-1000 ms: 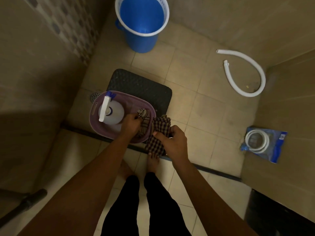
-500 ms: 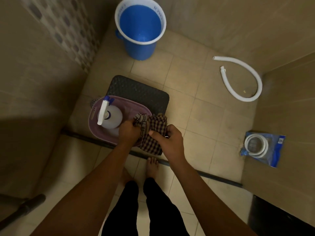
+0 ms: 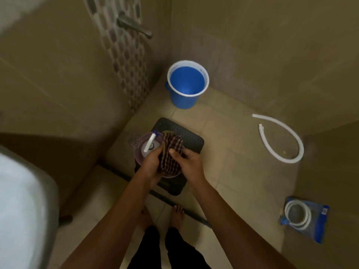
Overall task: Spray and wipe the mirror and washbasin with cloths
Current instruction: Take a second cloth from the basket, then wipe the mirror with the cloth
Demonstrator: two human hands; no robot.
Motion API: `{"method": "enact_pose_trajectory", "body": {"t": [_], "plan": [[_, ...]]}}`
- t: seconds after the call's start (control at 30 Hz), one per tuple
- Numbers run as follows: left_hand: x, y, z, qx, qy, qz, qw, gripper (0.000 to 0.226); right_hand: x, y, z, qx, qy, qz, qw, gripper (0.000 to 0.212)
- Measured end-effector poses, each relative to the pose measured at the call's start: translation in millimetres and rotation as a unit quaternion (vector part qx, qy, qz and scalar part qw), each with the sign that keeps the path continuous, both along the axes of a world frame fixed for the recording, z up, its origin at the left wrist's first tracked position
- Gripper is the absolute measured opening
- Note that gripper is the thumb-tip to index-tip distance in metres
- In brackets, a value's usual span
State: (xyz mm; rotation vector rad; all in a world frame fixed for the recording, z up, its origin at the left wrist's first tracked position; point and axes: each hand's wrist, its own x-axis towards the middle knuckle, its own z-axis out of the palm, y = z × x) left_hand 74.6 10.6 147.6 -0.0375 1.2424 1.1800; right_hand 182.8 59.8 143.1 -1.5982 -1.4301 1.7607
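Observation:
A dark checked cloth (image 3: 172,152) is held between both hands above a purple basket (image 3: 140,150). My left hand (image 3: 152,161) grips its left side and my right hand (image 3: 189,162) grips its right side. A clear spray bottle (image 3: 148,147) with a white trigger head stands in the basket, just left of the cloth. The white washbasin (image 3: 21,200) shows at the lower left edge. No mirror is in view.
The basket rests on a black stool (image 3: 184,138). A blue bucket (image 3: 187,84) stands in the far corner under a wall tap (image 3: 134,26). A white hose (image 3: 281,140) and a bagged hose (image 3: 305,218) lie on the floor at right. A floor drain (image 3: 134,141) sits by the stool.
Both hands have lifted the cloth up over the basket and bunched it. The view has tilted upward and back, bringing the washbasin and wall tap into sight.

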Motion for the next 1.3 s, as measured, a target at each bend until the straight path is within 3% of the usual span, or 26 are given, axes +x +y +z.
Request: {"method": "enact_pose_trajectory", "body": {"t": [0.13,0.3,0.37,0.43,0.6,0.73,0.87,1.07,1.13,1.23,1.3], "plan": [[-4.0,-14.8,24.7,0.006,0.048,0.056,0.997,0.043,-9.2,-4.1,23.8,0.101,-0.064,0.036,0.992,0.031],[-12.8,-25.9,57.5,-0.005,0.198,0.084,0.977,0.033,-19.8,-11.9,46.9,0.033,0.051,0.104,0.993,0.004],[-17.0,-31.2,71.3,-0.012,0.234,0.089,0.968,0.029,-23.5,-14.5,49.8,0.020,0.060,0.133,0.989,0.015],[-23.9,-41.1,78.1,-0.016,0.223,0.113,0.968,0.026,-27.6,-15.7,53.0,-0.007,0.074,0.139,0.987,0.030],[-40.7,-82.3,89.2,0.028,0.130,0.173,0.976,0.040,-42.7,-20.1,65.3,-0.059,0.096,0.165,0.980,0.037],[-49.3,-118.2,108.1,0.037,0.191,0.210,0.958,0.024,-59.4,-43.2,90.6,-0.165,0.184,0.176,0.953,0.033],[-63.0,-157.0,126.1,0.081,0.203,0.249,0.944,0.020,-76.0,-78.7,107.5,-0.278,0.279,0.191,0.899,0.037],[-79.3,-227.9,150.9,0.083,0.254,0.250,0.931,0.020,-102.9,-147.4,129.7,-0.350,0.292,0.238,0.858,0.045],[-84.5,-260.0,159.3,0.049,0.323,0.252,0.911,0.030,-109.9,-175.0,141.4,-0.351,0.288,0.253,0.854,0.041],[-88.9,-308.3,172.5,0.001,0.409,0.210,0.888,0.065,-115.9,-214.6,160.7,-0.368,0.294,0.264,0.842,0.045],[-90.5,-341.2,182.8,-0.014,0.445,0.206,0.871,0.067,-119.9,-243.1,175.0,-0.373,0.294,0.282,0.833,0.046]]}}
